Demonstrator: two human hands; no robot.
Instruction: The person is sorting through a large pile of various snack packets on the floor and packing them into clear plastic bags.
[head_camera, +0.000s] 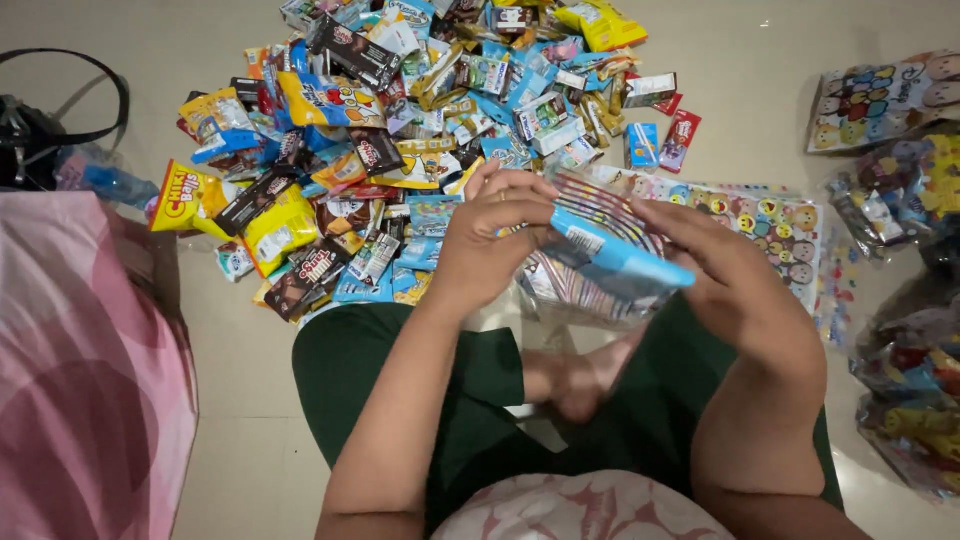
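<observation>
Both forearms rise from the green-trousered lap; the left hand (487, 240) and right hand (722, 270) each clasp a clear printed goodie bag (590, 265) with a blue packet (612, 258) inside. At 11 o'clock lies the snack pile (400, 120); the bag's lower contents are hard to make out.

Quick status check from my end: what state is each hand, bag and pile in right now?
left hand: gripping the clear bag's upper edge
right hand: holding the blue packet at the bag
clear bag: held up over the lap, partly filled
blue packet: flat, at the bag's mouth
snack pile: loose, spread on the floor
filled bags: packed, lying at the right
black bag: on the floor, untouched
</observation>
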